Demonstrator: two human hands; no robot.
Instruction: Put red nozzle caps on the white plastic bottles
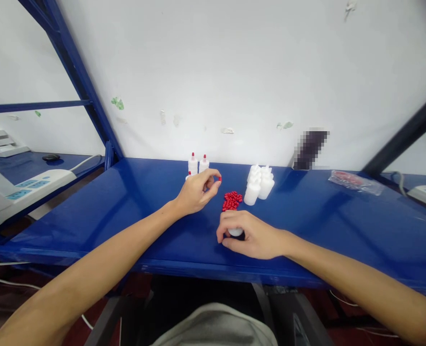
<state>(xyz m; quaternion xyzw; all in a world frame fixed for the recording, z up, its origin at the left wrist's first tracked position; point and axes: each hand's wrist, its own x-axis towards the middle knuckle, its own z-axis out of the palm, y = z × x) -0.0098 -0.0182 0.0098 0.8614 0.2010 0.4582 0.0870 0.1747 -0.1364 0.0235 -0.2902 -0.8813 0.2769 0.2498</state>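
Between the thumb and forefinger of my left hand (198,192) is a small red cap (219,179), held above the table. My right hand (252,233) wraps round a white plastic bottle (235,231), mostly hidden by the fingers. Just beyond that hand lies a pile of loose red caps (231,199). Behind my left hand stand white squeeze bottles with red tips (193,166), one of them partly covered by the hand. A cluster of white bottles without red caps (258,182) stands to the right of the pile.
The blue table (155,192) runs up against a white wall. Toward its right back lies a clear plastic bag with something red inside (355,181). A dark pixelated object (308,150) leans at the wall. Power strips (32,190) and blue frame posts stand at the sides.
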